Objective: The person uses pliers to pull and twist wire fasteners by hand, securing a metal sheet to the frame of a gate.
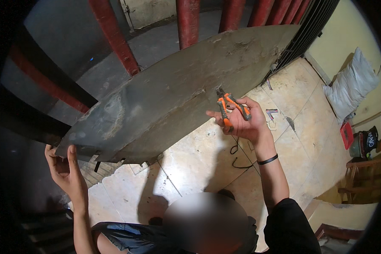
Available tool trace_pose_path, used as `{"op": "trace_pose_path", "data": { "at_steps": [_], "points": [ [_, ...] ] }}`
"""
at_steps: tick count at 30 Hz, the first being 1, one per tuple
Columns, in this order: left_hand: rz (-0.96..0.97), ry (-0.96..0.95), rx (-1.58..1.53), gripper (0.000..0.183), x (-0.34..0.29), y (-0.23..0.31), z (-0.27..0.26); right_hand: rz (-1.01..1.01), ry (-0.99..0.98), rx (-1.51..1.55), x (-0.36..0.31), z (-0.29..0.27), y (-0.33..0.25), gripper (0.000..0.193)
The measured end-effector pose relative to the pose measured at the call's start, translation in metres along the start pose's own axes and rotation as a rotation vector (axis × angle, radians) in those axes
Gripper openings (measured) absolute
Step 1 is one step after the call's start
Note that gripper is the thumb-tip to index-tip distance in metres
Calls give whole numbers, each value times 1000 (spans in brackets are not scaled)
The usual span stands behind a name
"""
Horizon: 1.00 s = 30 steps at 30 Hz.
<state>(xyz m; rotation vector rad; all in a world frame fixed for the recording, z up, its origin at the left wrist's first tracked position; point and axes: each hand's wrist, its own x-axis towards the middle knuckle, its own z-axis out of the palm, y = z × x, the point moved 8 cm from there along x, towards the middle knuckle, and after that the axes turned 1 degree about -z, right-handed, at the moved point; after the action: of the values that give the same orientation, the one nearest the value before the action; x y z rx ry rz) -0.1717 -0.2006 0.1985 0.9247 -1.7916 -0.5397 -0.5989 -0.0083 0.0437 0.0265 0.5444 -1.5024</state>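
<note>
The left hand [67,175] pinches the grey metal sheet [169,97] at its lower-left corner, seemingly steadying it; the right hand [250,125] loosely grasps orange-handled pliers [223,111] before it. Squeezing them would call for a firmer grip.

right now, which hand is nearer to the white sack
Right. The right hand, holding the pliers, is left of the white sack, across the tiled floor; the left hand is farther off, at the left end of the grey panel.
</note>
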Motion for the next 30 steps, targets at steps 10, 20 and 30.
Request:
{"op": "trace_pose_path", "data": {
  "at_steps": [10,20,30],
  "points": [
    [-22,45,-6,46,-3,7,-1,-10,4,122,3,-6,-6,40],
    [-14,12,-6,37,-2,8,1,-23,-109,245,4,-7,-3,26],
    [32,9,12,43,-4,2,-1,-77,-94,275,7,-27,-3,26]
  ]
}}
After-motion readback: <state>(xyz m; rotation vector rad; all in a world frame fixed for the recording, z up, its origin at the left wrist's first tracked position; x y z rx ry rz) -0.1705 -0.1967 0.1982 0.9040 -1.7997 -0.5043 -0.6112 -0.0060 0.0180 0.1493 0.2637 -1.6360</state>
